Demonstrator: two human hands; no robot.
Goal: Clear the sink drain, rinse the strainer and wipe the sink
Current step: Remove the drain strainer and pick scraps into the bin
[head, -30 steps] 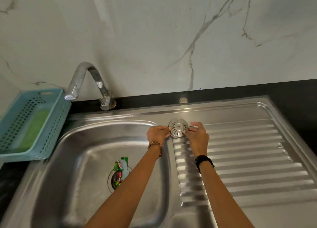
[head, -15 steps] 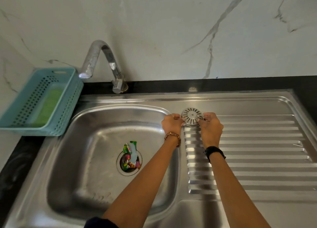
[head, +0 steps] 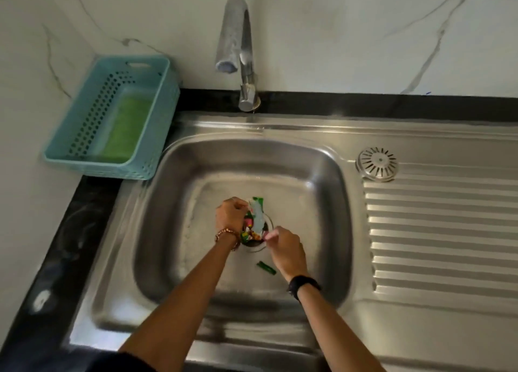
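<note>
Head view looks down into the sink (head: 179, 231), where crumpled wrappers (head: 253, 223) sit stuffed in the drain (head: 259, 247) at the middle of the basin floor. Left hand (head: 229, 216), a bead bracelet at its wrist, has its fingers closed on the left edge of the wrappers. Right hand (head: 286, 249), with a black watch, pinches their near right corner between thumb and forefinger. A small green scrap (head: 266, 268) lies on the basin floor just near of the drain. The strainer (head: 377, 163) rests on the far left corner of the ribbed draining board (head: 443, 231), well apart from both hands. The tap (head: 238, 49) stands at the far rim. A blue basket (head: 157, 125) holding a green sponge (head: 126, 125) sits on the counter to the far left.
</note>
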